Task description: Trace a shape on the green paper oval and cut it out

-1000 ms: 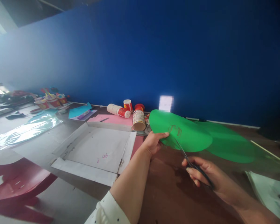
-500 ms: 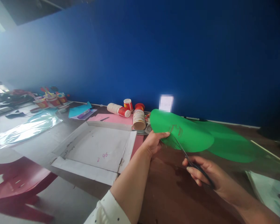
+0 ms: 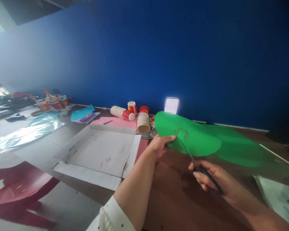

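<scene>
My left hand [image 3: 160, 145] pinches the lower left edge of a green sheet of paper [image 3: 199, 136], thumb on top and the other fingers beneath. The sheet curves up off the table and has a small drawn outline near my thumb. In my right hand [image 3: 210, 176] is a pair of dark-handled scissors [image 3: 189, 153], fingers wrapped round the handles. Its blades point up and left and lie at the sheet's lower edge, just right of the drawing. Whether the blades are apart is hard to make out.
A shallow white box lid [image 3: 96, 150] lies left of my arm. Behind it are stacked paper cups [image 3: 143, 123], pink paper [image 3: 98, 122] and blue paper [image 3: 82, 113]. A red plastic chair [image 3: 21, 189] stands at lower left. A blue partition [image 3: 144, 57] rises behind the table.
Almost nothing differs. The sheet and scissors have shifted very slightly, and both hands keep their grip.
</scene>
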